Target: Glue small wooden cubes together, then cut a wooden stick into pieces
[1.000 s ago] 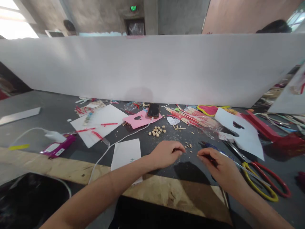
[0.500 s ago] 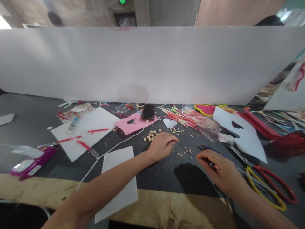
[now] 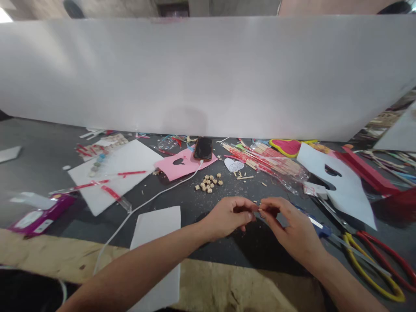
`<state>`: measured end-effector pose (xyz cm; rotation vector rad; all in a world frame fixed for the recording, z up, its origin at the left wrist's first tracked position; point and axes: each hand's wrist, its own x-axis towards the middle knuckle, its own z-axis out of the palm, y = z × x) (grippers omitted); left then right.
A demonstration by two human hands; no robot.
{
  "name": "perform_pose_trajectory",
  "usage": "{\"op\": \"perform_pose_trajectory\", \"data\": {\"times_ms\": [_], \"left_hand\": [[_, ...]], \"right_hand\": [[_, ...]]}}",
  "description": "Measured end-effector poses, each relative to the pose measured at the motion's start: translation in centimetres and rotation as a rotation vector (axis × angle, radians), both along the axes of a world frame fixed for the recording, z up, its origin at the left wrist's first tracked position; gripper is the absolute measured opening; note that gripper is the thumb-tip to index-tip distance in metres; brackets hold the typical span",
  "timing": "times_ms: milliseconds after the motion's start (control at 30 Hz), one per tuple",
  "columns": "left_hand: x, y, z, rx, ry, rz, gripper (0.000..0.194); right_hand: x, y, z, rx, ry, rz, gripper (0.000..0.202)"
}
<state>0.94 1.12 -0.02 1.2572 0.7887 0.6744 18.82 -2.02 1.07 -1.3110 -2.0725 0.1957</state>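
Note:
My left hand [image 3: 232, 216] and my right hand [image 3: 286, 219] meet fingertip to fingertip above the dark tabletop. Both are closed in a pinch. Something small and pale shows between the fingertips, too small to name with certainty. Behind my left hand lies a small pile of pale wooden cube-like pieces [image 3: 209, 183]. A few short stick pieces [image 3: 240, 175] lie beside a white paper heart with a drawn pattern [image 3: 233, 164]. A phone [image 3: 203, 148] with a white cable [image 3: 152, 197] rests on pink paper [image 3: 175, 165].
Red-patterned sticks in plastic [image 3: 266, 160] lie behind my hands. On the right are white cut-out paper [image 3: 347, 190], red-and-yellow-handled scissors [image 3: 373, 260] and a blue-handled tool [image 3: 320, 227]. A purple device [image 3: 42, 216] sits at left. A white board [image 3: 208, 78] stands behind.
My hands have come together, the left moving right and down, the right shifting slightly left. The small stick pieces between them are now mostly hidden. The camera view has tilted down slightly.

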Motion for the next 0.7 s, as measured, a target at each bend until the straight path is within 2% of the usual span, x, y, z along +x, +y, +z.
{"op": "perform_pose_trajectory", "data": {"times_ms": [133, 333, 500, 600, 700], "left_hand": [[-0.1, 0.0, -0.3, -0.076, -0.053, -0.036, 0.026], [0.1, 0.2, -0.4, -0.141, -0.074, -0.072, 0.032], [0.4, 0.2, -0.5, -0.146, -0.045, -0.042, 0.030], [0.3, 0.3, -0.9, -0.093, -0.004, -0.008, 0.024], [0.0, 0.6, -1.1, 0.056, 0.109, 0.067, 0.017]], "right_hand": [[0.0, -0.3, 0.0, 0.026, -0.004, 0.019, 0.012], [-0.1, -0.6, -0.4, 0.073, -0.017, 0.051, 0.020], [-0.2, -0.5, -0.8, 0.081, -0.057, 0.136, 0.028], [0.0, -0.4, -0.7, 0.085, -0.057, 0.112, 0.026], [0.7, -0.4, -0.4, 0.108, -0.025, 0.052, 0.023]]}}
